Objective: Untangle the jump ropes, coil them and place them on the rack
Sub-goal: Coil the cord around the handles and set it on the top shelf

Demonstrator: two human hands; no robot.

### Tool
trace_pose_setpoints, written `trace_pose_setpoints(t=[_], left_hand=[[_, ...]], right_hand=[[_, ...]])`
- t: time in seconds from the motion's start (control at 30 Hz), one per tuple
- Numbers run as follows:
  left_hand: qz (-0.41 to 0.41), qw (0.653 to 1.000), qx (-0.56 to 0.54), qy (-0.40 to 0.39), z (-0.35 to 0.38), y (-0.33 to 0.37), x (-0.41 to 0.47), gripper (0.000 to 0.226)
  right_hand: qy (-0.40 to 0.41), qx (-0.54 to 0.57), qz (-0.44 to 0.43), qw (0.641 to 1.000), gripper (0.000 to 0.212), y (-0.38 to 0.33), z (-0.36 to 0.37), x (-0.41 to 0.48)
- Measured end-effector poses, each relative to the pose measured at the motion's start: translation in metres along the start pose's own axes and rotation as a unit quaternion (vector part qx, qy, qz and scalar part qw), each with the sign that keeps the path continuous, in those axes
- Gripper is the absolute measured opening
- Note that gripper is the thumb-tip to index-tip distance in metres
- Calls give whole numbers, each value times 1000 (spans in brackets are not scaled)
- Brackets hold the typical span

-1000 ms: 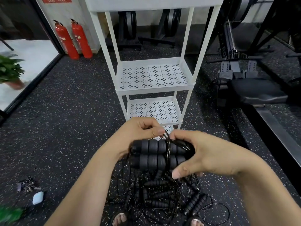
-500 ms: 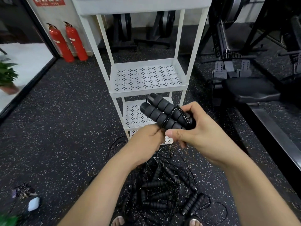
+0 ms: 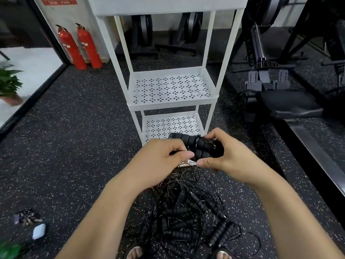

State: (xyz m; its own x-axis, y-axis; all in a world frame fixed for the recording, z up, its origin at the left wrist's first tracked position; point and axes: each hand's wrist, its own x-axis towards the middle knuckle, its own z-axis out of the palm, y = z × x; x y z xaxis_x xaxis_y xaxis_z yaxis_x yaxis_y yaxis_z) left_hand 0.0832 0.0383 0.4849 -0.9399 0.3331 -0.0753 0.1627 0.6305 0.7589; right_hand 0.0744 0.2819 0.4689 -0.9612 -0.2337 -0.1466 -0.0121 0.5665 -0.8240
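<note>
While the head view takes in the whole work area, both hands meet in front of the white rack (image 3: 228, 53), low in the middle of the frame. The left hand (image 3: 162, 161) has its fingers curled round the near end of a coiled jump rope (image 3: 198, 146), thumb pressed against forefinger. The right hand (image 3: 230, 160) grips the far end of the same bundle, fingers wrapped over the top and thumb beneath. The bundle consists of two black ribbed foam handles lying side by side with thin cord wound around them. It is held in the air just in front of the lower shelf (image 3: 171, 126) and rests on no shelf.

The rack's tiers are shallow rimmed trays with perforated floors. The middle shelf (image 3: 171, 89) shows its patterned floor in full. The lower shelf is partly covered by the hands. The top tray (image 3: 168, 4) is seen from below, so its contents cannot be told.

On the speckled rubber floor (image 3: 74, 146), directly under the forearms, lies a tangled pile of jump ropes (image 3: 186, 217), black handles and thin cords crossing one another. Toes show at the bottom edge on either side of it.

Two red fire extinguishers (image 3: 80, 47) stand against the wall to the left. A potted plant (image 3: 9, 85) sits at the left edge. A bunch of keys (image 3: 28, 216) and a small white case (image 3: 39, 230) lie at lower left. A rowing machine (image 3: 287, 105) occupies the right.
</note>
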Motion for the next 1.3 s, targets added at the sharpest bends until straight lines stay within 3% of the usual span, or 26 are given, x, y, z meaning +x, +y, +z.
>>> trace_pose_setpoints(t=[0.13, 0.37, 0.53, 0.63, 0.73, 0.8, 0.87, 0.93, 1.07, 1.3], left_hand=[[7, 998, -54, 24, -5, -2, -1, 26], [-13, 986, -162, 36, -13, -16, 2, 36], [5, 975, -220, 15, -19, -25, 4, 27], [-5, 967, -254, 6, -13, -20, 7, 17], [-51, 960, -274, 13, -1, -12, 8, 53], [-90, 941, -327, 17, 8, -17, 7, 60], [-102, 956, -273, 38, 15, -20, 8, 30], [-131, 963, -232, 47, 20, -17, 10, 18], [-80, 972, -221, -16, 25, -2, 9, 33], [-36, 999, -8, -23, 17, -7, 9, 26]], right_hand=[[-88, -18, -4, 996, 47, -9, 10, -2], [-216, 87, 1, 972, 49, -27, 6, -18], [-260, 163, -6, 952, 52, -36, -5, -27], [-230, 227, -24, 946, 51, -40, -7, -29], [-177, 285, -43, 941, 49, -38, -6, -26], [-132, 315, -49, 939, 54, -36, -3, -23], [-78, 332, -51, 939, 58, -35, 2, -21], [-17, 337, -58, 939, 59, -35, 5, -17], [87, 313, -85, 942, 56, -28, 3, -9], [162, 193, -45, 967, 51, -11, 2, -2]])
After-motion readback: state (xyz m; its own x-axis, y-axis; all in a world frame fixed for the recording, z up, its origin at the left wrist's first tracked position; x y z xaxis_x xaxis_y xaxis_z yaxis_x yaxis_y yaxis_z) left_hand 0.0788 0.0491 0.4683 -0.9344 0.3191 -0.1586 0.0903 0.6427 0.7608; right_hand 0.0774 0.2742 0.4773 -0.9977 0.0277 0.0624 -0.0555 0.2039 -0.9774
